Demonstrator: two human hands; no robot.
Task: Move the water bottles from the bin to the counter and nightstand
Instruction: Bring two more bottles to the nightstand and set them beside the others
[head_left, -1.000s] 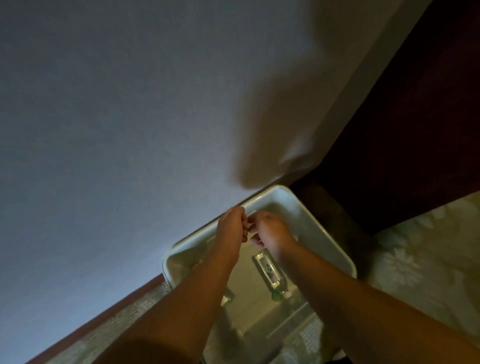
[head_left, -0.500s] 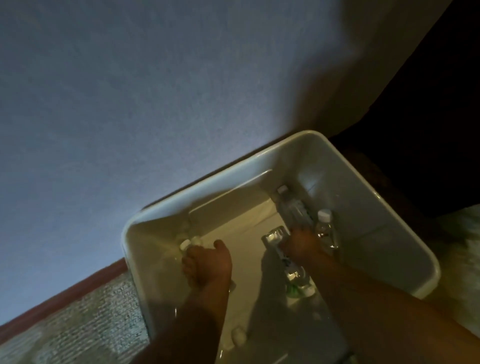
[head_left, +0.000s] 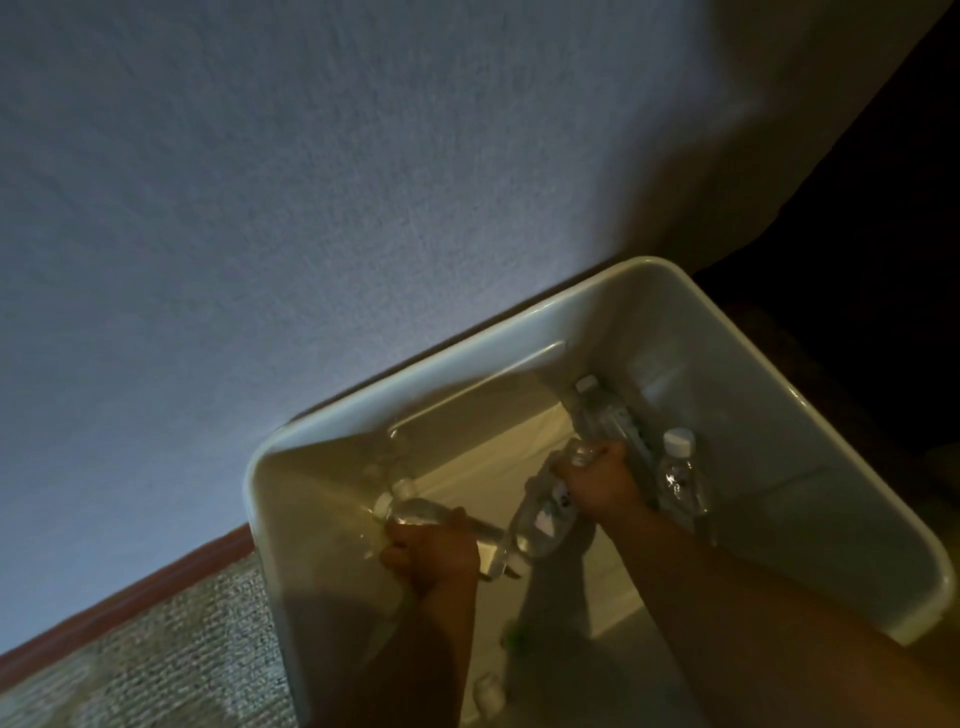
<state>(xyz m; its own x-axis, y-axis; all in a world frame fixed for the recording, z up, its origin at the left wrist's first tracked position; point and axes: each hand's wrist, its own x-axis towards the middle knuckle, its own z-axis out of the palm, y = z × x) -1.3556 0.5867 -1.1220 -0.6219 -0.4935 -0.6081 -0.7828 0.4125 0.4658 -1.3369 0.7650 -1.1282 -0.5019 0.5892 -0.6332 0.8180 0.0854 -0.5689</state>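
Observation:
A deep white plastic bin (head_left: 457, 410) stands on the floor against the wall, with several clear water bottles inside. My left hand (head_left: 434, 558) grips one bottle (head_left: 421, 512) whose white cap points left, near the bin's left wall. Further right, my right hand (head_left: 600, 483) grips a second bottle (head_left: 543, 519) by its upper part; the bottle hangs down and left from the fist. Two more bottles stay by the right wall: one lying (head_left: 605, 415), one upright with a white cap (head_left: 680, 473). Another white cap (head_left: 488, 693) shows at the bottom between my forearms.
A pale textured wall (head_left: 311, 208) fills the upper view, with a reddish baseboard (head_left: 130, 597) and carpet (head_left: 156, 660) at lower left. Dark furniture (head_left: 883, 260) stands at the right, close to the bin's far corner.
The view has closed in on the bin. Both hands went down from above its rim into it, and each has taken hold of a bottle and begun raising it.

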